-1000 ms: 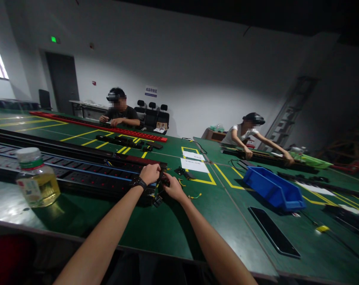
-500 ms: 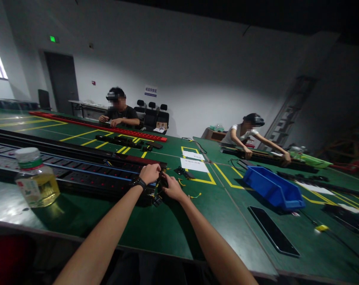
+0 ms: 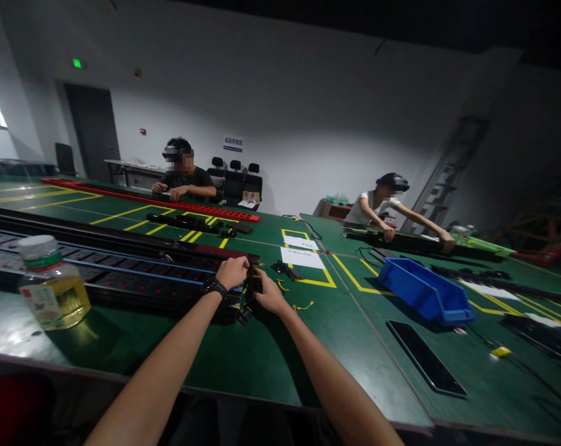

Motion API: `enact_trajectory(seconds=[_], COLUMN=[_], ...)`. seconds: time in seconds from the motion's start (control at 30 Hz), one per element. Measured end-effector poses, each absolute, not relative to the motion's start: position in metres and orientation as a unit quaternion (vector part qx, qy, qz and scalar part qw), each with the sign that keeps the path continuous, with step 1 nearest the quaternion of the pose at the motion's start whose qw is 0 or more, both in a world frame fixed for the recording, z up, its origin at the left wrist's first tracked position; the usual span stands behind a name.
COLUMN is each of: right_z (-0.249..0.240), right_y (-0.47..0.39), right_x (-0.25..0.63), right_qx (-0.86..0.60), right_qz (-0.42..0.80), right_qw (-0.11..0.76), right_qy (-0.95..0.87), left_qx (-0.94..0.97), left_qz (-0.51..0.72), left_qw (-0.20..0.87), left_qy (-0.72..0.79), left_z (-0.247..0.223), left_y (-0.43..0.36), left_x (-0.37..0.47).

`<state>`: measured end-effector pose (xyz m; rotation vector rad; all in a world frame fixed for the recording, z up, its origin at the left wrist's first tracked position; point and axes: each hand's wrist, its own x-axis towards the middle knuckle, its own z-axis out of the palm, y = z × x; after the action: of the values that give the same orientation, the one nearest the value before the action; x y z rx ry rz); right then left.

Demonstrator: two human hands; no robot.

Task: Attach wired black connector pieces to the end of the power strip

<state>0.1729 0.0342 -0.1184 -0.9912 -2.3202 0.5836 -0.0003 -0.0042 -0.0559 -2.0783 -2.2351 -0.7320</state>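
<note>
My left hand (image 3: pixel 233 272), with a dark band at the wrist, is closed on a small black part (image 3: pixel 252 282) at the right end of a long black rail assembly (image 3: pixel 145 279). From the other side my right hand (image 3: pixel 267 292) grips the same part, its fingers bent round it. The two hands almost touch. Fine detail of the part is dark and partly hidden by the fingers. Just below hangs a small black connector (image 3: pixel 245 315). Short yellow and green wires (image 3: pixel 304 306) lie right of my right hand.
A bottle of yellow liquid (image 3: pixel 55 285) stands at the left. To the right are a blue bin (image 3: pixel 424 294) and a phone (image 3: pixel 426 359). Paper sheets (image 3: pixel 301 257) lie beyond my hands. Two people work across the green table (image 3: pixel 345 334), one behind a red rail (image 3: pixel 206 210).
The view has shifted slightly. My hands remain at the end of the rail on the black part. At the right, the person's long black piece sits a little differently.
</note>
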Motion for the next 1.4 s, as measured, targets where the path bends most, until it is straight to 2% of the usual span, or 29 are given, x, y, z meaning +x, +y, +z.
enact_trajectory(seconds=[0.1,0.2,0.5,1.4], right_z=[-0.120,-0.116,-0.102,-0.093], right_y=[0.035,0.032,0.009,0.003], right_x=[0.173,0.175,0.175,0.179], right_qx=[-0.405,-0.467,-0.478,-0.457], right_qz=[0.201,0.160,0.040,0.037], right_qw=[0.313,0.309,0.153,0.144], right_qy=[-0.835,-0.813,-0.864,-0.877], left_qx=[-0.660,-0.659,-0.652,-0.657], left_qz=[-0.238,-0.241,-0.233,-0.216], left_qw=[0.000,-0.002,-0.006,0.007], left_qy=[-0.713,-0.713,-0.722,-0.722], left_z=[-0.057,-0.057,-0.055,-0.055], left_y=[-0.003,-0.002,-0.003,-0.001], left_x=[-0.001,-0.002,-0.001,-0.003])
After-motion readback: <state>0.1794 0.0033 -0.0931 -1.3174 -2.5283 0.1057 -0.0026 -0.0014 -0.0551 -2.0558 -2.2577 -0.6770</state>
